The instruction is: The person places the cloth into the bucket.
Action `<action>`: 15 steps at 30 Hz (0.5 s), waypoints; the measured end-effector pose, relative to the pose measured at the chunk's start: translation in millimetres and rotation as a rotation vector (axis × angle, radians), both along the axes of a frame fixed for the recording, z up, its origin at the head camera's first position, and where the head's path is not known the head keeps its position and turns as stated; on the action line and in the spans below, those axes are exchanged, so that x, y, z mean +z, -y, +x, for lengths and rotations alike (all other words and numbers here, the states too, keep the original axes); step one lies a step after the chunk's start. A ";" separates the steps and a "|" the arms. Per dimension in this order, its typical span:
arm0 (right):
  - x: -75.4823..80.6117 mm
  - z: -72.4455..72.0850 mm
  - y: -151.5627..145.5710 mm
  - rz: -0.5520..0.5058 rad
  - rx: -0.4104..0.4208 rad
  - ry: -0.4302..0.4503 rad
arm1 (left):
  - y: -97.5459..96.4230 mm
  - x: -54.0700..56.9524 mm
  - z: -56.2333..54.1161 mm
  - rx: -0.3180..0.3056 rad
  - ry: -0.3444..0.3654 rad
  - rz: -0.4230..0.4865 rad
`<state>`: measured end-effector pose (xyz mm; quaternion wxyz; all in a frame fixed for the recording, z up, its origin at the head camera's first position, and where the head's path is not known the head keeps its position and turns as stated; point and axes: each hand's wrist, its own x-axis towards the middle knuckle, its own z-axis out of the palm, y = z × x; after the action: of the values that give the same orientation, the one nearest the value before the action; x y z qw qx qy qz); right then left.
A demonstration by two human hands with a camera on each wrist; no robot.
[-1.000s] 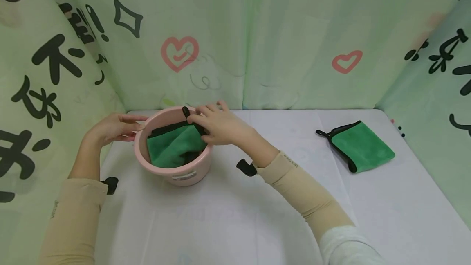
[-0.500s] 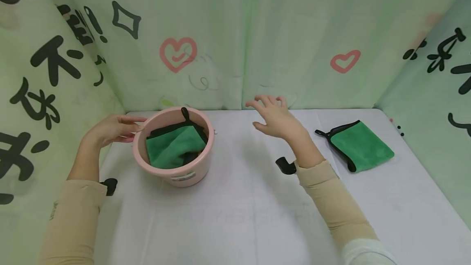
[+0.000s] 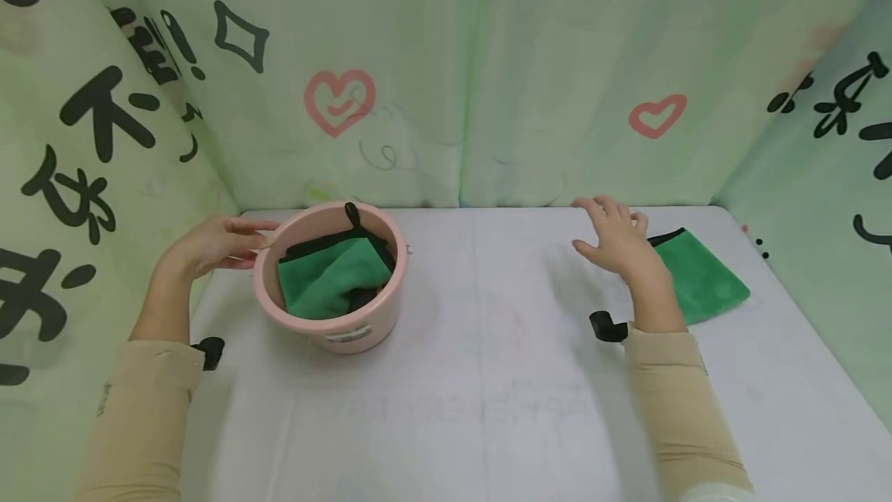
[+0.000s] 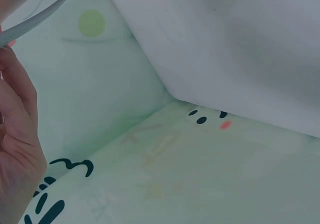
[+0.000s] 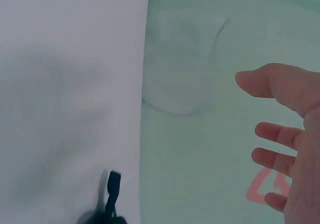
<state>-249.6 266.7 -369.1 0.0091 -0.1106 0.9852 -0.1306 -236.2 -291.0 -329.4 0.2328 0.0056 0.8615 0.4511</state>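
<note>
A pink bucket [image 3: 376, 328] stands at the left of the table, with a green cloth [image 3: 331, 281] inside it, black-edged and with its black loop sticking up. At the bucket's left rim my left hand [image 3: 219, 245] holds on, thumb and forefinger at the edge. In the left wrist view only part of that left hand [image 4: 20, 144] shows, beside a pale curved strip [image 4: 42, 22]. My right hand [image 3: 620, 242] is over the table with fingers spread and nothing held. It partly covers a second green cloth [image 3: 704, 277], folded, whose black loop [image 5: 114, 184] shows in the right wrist view.
The white-covered table [image 3: 446, 409] is closed in at the back and both sides by a light green printed curtain [image 3: 543, 99]. Right of the bucket, white tabletop [image 3: 488, 277] spans the distance to my right hand.
My right hand has left the cloth in the bucket and moved right across the table to the second cloth, now partly covering it. The left hand and bucket stay put.
</note>
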 end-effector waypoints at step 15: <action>-46.5 26.5 -90.3 -0.019 -0.263 0.052 | -0.5 0.4 0.7 0.010 -0.002 0.010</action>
<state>-223.1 356.9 -415.6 0.0163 0.0230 0.9894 -0.1426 -235.5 -290.5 -329.0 0.2295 0.0029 0.8594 0.4568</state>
